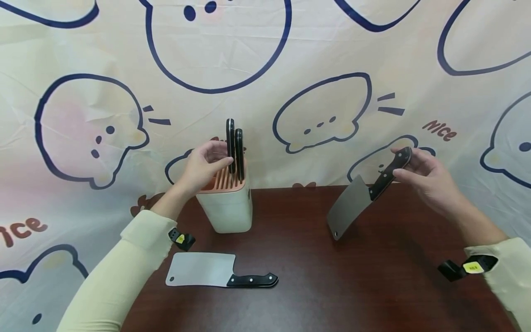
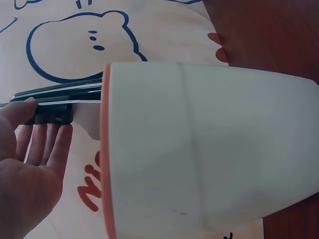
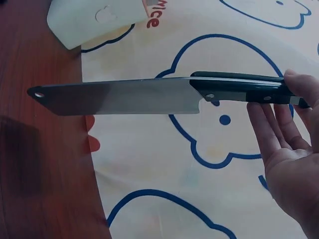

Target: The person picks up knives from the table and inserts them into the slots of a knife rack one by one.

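My left hand [image 1: 203,168] pinches the black handle of a knife [image 2: 52,107] that stands in the knife block [image 1: 228,212]. A short stretch of its blade shows above the block's slotted orange top. Beside it stands a second black-handled knife [image 1: 239,154]. Over at the right, my right hand [image 1: 429,180] holds a cleaver [image 1: 350,207] by the end of its black handle, thumb on one side and fingers on the other. The blade slants down to the left; whether its tip touches the table I cannot tell. Another cleaver [image 1: 203,269] lies flat in front of the block.
Beneath everything is a dark brown wooden table [image 1: 307,286]. A pale cloth [image 1: 257,115] with cartoon outlines hangs right behind it. Both forearms wear light sleeves, with a small black camera [image 1: 182,239] at the left wrist and another [image 1: 466,267] at the right.
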`<state>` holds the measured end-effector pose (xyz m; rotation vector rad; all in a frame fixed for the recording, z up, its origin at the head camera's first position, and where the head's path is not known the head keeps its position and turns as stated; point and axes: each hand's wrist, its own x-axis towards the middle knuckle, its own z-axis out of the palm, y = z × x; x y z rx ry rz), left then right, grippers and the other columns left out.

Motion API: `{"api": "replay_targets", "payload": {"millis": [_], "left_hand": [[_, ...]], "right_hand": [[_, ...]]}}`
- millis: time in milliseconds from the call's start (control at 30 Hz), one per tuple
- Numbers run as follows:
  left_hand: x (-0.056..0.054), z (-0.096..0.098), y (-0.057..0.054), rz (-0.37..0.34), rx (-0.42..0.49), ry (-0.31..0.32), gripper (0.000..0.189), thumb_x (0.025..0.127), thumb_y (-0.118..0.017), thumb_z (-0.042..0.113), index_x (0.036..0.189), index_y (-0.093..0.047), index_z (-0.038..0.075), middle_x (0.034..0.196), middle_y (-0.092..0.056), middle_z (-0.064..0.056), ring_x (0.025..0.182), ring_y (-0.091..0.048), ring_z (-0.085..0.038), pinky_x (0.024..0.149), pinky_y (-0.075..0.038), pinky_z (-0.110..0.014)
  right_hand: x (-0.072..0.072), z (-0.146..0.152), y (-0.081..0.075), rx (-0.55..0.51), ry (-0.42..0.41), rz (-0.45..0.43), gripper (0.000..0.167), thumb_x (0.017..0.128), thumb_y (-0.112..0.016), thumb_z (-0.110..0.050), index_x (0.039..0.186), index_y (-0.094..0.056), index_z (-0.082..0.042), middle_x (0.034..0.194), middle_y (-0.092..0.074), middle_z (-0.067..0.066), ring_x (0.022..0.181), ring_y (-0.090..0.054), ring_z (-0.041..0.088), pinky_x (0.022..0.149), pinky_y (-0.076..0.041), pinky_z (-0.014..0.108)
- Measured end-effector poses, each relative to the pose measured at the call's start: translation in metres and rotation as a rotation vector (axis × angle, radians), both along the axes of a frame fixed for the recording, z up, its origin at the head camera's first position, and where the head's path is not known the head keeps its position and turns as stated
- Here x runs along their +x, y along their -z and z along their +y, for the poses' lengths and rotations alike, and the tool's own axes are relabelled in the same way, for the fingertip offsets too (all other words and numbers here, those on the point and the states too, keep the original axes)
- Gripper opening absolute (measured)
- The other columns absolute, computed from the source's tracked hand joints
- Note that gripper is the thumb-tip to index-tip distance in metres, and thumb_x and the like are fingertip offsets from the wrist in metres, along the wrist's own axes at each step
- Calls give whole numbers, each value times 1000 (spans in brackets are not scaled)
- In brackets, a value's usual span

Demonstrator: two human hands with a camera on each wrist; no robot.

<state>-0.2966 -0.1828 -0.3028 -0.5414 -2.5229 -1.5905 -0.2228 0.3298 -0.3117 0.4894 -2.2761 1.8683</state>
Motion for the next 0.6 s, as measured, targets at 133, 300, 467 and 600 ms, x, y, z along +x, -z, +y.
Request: {"api": "replay_targets", "payload": {"millis": [133, 300, 467, 600], "left_hand": [[1, -2, 5, -18, -6, -8, 44, 99, -69, 18, 138, -55, 3, 130, -62, -13, 119, -61, -26, 107, -47, -45], [-1, -3, 12, -46, -3, 7, 42, 99, -68, 15, 137, -54, 3, 129, -61, -14, 119, -61, -26, 105, -48, -40], [-2, -3, 15, -57, 5, 26, 40, 99, -68, 11, 135, -55, 1, 127, -61, -16, 117, -62, -28, 105, -49, -41], [-1, -4, 16, -66, -6, 26, 42, 99, -68, 11, 136, -54, 0, 129, -61, -17, 119, -61, -30, 105, -48, -44]], "right_hand": [[2, -5, -8, 49, -5, 32, 50, 97, -64, 5, 144, -55, -8, 124, -64, 2, 101, -66, 11, 87, -53, 15], [4, -14, -20, 262, 90, 45, 52, 98, -67, -7, 148, -52, -13, 129, -64, -6, 104, -67, 6, 88, -50, 11], [6, -24, -31, 358, 122, 43, 53, 99, -69, -16, 148, -53, -19, 133, -63, -8, 109, -64, 6, 88, -47, 10], [6, -32, -38, 347, 102, 67, 52, 98, -70, -12, 147, -54, -16, 127, -65, -6, 106, -65, 9, 89, -48, 10]]}}
